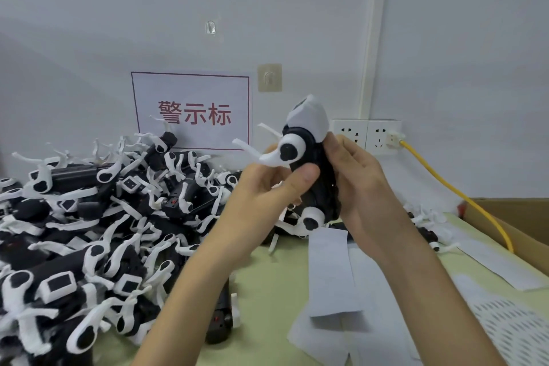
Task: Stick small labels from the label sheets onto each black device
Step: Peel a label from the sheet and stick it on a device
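Black devices with white clips make up the largest item we log: a heap [89, 232] covering the left half of the pale green table [267, 291], well over a dozen tangled together. We cannot tell from this view which of them carry labels, so progress is a judgement only. With so many in the heap and only a few units [427, 235] lying apart at the far right near the cardboard box [528, 232], we judge that most of the work is left. White label sheets [329, 273] lie flat and overlapping on the table below the hands; their labels are too small to make out. The device in hand [318, 193] is held upright in the air above the sheets, between both hands. The right hand [365, 187] wraps its fingers round the device's right side and back. The left hand [258, 199] grips from the left, fingers curled behind, with the thumb [306, 172] pressed flat on the black body just under the upper white ring. We judge the thumb is pressing a label down; any label there is hidden beneath it.
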Demonstrator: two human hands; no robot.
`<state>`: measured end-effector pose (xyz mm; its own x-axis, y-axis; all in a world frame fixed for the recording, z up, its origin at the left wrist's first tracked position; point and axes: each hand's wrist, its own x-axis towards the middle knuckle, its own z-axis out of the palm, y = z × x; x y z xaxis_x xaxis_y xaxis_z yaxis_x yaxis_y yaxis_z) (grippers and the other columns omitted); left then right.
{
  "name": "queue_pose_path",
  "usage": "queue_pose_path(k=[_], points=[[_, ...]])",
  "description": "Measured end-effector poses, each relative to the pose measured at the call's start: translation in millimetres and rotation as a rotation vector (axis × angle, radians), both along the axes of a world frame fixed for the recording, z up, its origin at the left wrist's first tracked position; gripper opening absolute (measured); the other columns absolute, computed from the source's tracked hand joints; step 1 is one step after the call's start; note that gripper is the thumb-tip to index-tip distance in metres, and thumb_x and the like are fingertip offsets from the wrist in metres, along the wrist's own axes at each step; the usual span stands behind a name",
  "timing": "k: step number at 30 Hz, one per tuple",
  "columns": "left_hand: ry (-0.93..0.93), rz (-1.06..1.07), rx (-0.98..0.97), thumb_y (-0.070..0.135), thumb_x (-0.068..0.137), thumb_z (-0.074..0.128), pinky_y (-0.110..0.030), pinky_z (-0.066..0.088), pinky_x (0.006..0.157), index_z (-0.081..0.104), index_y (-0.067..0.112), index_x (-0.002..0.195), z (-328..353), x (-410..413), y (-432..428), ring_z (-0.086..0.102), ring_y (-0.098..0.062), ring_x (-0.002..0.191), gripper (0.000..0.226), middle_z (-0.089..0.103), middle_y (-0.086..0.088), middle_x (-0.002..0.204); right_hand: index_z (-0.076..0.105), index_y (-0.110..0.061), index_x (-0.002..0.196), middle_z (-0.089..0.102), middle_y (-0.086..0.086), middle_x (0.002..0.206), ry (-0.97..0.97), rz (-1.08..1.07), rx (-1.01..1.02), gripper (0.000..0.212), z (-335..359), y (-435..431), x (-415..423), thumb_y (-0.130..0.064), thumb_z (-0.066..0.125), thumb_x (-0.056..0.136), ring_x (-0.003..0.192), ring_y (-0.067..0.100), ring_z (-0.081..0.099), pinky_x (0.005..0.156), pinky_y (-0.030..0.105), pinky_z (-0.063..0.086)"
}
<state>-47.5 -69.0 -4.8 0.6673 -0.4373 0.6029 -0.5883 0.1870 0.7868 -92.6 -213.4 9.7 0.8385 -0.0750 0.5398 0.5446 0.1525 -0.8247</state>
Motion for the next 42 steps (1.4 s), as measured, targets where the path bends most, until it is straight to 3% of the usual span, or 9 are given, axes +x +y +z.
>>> queue_pose_path(k=[7, 13, 16, 19, 25, 30, 33, 37, 42], points=[[0.117, -0.072, -0.066, 0.054, 0.086, 0.057, -0.043, 0.055, 0.102, 0.068, 0.01, 0.12, 2.8, 4.2, 7.9, 0.071, -0.03, 0.112, 0.057, 0.076, -0.012, 0.116, 0.056, -0.014, 0.082, 0.062, 0.003, 0.08, -0.057, 0.112, -0.052, 0.026, -3.2, -6.6, 2.6, -0.038, 0.063, 0.089, 0.07, 0.02, 0.056, 0.058, 0.029, 0.044], [0.216, 0.088, -0.147, 0.057, 0.095, 0.057, -0.038, 0.057, 0.092, 0.073, 0.012, 0.116, 7.9, 3.3, 7.3, 0.074, -0.024, 0.105, 0.053, 0.079, -0.005, 0.109, 0.071, -0.025, 0.113, 0.075, -0.004, 0.108, -0.066, -0.205, -0.512, 0.017, -9.1, -30.1, 10.9, -0.02, 0.061, 0.1, 0.105, 0.018, 0.069, 0.092, 0.033, 0.055], [0.352, 0.149, -0.212, 0.064, 0.08, 0.061, -0.055, 0.052, 0.104, 0.072, 0.0, 0.113, 5.7, 8.6, 9.9, 0.069, -0.042, 0.109, 0.073, 0.077, -0.016, 0.11, 0.069, -0.038, 0.106, 0.072, -0.012, 0.1, 0.24, -0.255, -0.887, 0.021, -22.1, -57.1, 16.3, -0.03, 0.078, 0.089, 0.094, 0.007, 0.068, 0.086, 0.029, 0.053], [0.471, 0.157, -0.236, 0.067, 0.08, 0.066, -0.045, 0.049, 0.093, 0.067, -0.008, 0.116, 2.5, 15.3, 14.1, 0.066, -0.036, 0.098, 0.083, 0.07, -0.028, 0.112, 0.065, -0.044, 0.101, 0.069, -0.017, 0.1, 0.667, -0.079, -1.379, 0.038, -44.0, -71.3, 24.0, -0.046, 0.089, 0.072, 0.087, 0.0, 0.065, 0.075, 0.023, 0.05], [0.491, 0.051, -0.272, 0.064, 0.059, 0.068, -0.052, 0.05, 0.108, 0.083, 0.034, 0.068, 3.8, 31.3, 11.7, 0.077, -0.021, 0.092, 0.035, 0.08, -0.003, 0.091, 0.063, -0.037, 0.094, 0.061, -0.018, 0.103, 0.921, 0.015, -1.594, 0.045, -105.6, -57.2, 54.4, -0.047, 0.092, 0.061, 0.094, 0.009, 0.06, 0.088, 0.033, 0.054], [0.502, -0.014, -0.264, 0.061, 0.067, 0.075, -0.048, 0.053, 0.105, 0.084, 0.034, 0.078, -2.4, 41.8, 15.8, 0.076, -0.019, 0.099, 0.031, 0.08, 0.0, 0.097, 0.068, -0.03, 0.082, 0.069, -0.011, 0.088, 0.635, -0.078, -1.404, 0.01, -95.2, -65.1, 56.3, -0.028, 0.071, 0.091, 0.079, 0.007, 0.06, 0.073, 0.027, 0.048], [0.531, -0.095, -0.228, 0.055, 0.077, 0.073, -0.043, 0.057, 0.098, 0.084, 0.036, 0.083, -3.9, 46.0, 20.0, 0.076, -0.017, 0.103, 0.023, 0.08, 0.002, 0.105, 0.071, -0.02, 0.083, 0.067, -0.011, 0.077, 0.413, -0.143, -0.924, 0.013, -72.4, -71.7, 46.6, -0.017, 0.069, 0.096, 0.073, 0.002, 0.058, 0.069, 0.019, 0.042], [0.579, -0.13, -0.176, 0.045, 0.077, 0.065, -0.03, 0.062, 0.072, 0.085, 0.026, 0.082, -4.0, 47.5, 24.9, 0.077, -0.013, 0.089, 0.028, 0.079, 0.004, 0.099, 0.079, -0.016, 0.099, 0.078, 0.002, 0.093, 0.33, -0.038, -0.491, 0.011, -49.0, -72.7, 30.5, -0.019, 0.07, 0.092, 0.082, 0.01, 0.069, 0.068, 0.018, 0.051], [0.479, -0.353, 0.085, 0.056, 0.075, 0.083, -0.038, 0.059, 0.096, 0.075, 0.016, 0.12, -15.8, 41.9, 44.0, 0.065, -0.028, 0.125, 0.061, 0.07, -0.009, 0.132, 0.078, -0.019, 0.11, 0.078, 0.003, 0.1, 0.223, -0.062, -0.388, 0.021, -31.0, -63.5, 20.9, -0.018, 0.067, 0.092, 0.089, 0.017, 0.072, 0.078, 0.028, 0.056]])
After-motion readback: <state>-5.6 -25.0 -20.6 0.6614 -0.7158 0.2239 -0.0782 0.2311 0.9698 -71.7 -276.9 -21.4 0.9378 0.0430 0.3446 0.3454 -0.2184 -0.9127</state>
